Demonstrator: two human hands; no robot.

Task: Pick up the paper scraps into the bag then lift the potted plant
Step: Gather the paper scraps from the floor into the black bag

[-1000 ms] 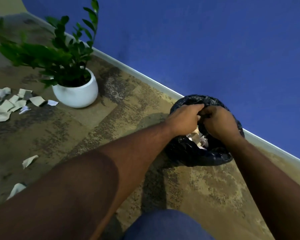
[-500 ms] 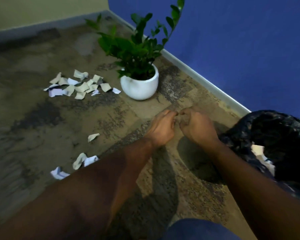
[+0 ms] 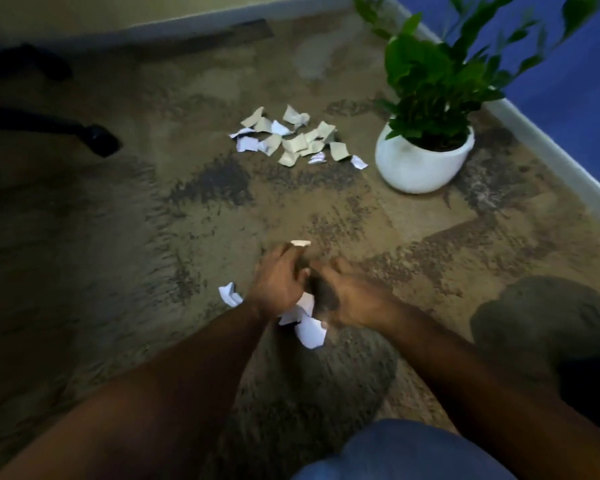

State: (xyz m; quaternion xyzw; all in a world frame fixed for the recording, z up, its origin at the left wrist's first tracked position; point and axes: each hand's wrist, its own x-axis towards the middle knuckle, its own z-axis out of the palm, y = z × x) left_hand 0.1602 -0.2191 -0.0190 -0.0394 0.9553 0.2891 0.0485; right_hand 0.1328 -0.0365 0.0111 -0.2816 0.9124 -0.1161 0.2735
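both forearms reach forward and down over the carpet (image 3: 125,258), wrists close together, hands side by side near frame centre. left hand (image 3: 278,284) knuckles up, fingers curled down onto white paper scraps (image 3: 309,329) on the floor; one scrap (image 3: 300,242) shows just past its fingertips, another (image 3: 229,294) pokes out at its outer edge. left grip looks clamped on paper. right hand (image 3: 347,294) lies just beside it, fingers curled toward the same scraps; blur and shadow hide the fingertips, so cannot tell whether this grip holds paper or is merely bent.

a larger pile of scraps (image 3: 293,140) lies farther out, well apart from the hands, just left of the potted plant (image 3: 425,161). plant stands upright in a white round pot near the baseboard of the blue wall (image 3: 568,81). dark mass at right edge, probably the bag (image 3: 548,327), too dim to be sure. chair leg with caster (image 3: 99,140) at far left. blue-clad knee (image 3: 402,452) at bottom.
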